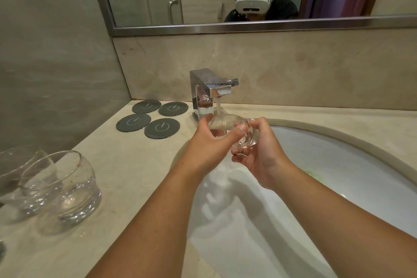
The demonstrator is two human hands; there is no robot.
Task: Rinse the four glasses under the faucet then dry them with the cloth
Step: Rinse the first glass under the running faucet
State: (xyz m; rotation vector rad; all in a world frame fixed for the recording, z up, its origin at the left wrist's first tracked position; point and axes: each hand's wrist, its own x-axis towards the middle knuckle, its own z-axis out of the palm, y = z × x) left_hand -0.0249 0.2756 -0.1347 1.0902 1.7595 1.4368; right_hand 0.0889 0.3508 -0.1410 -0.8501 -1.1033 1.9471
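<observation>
As water (218, 106) strikes it, left hand (208, 143) and right hand (259, 158) clasp the clear glass (223, 123).

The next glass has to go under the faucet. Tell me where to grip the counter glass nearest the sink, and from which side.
Probably with the left hand, once free: wrap the rounded belly of the nearest glass, just above its thick base, coming from its right. Another glass stands close on its left, and the rim slants, so a rim pinch looks less sure.

No legible text, white swirl emblem on each of four grey coasters (161, 128)
</observation>
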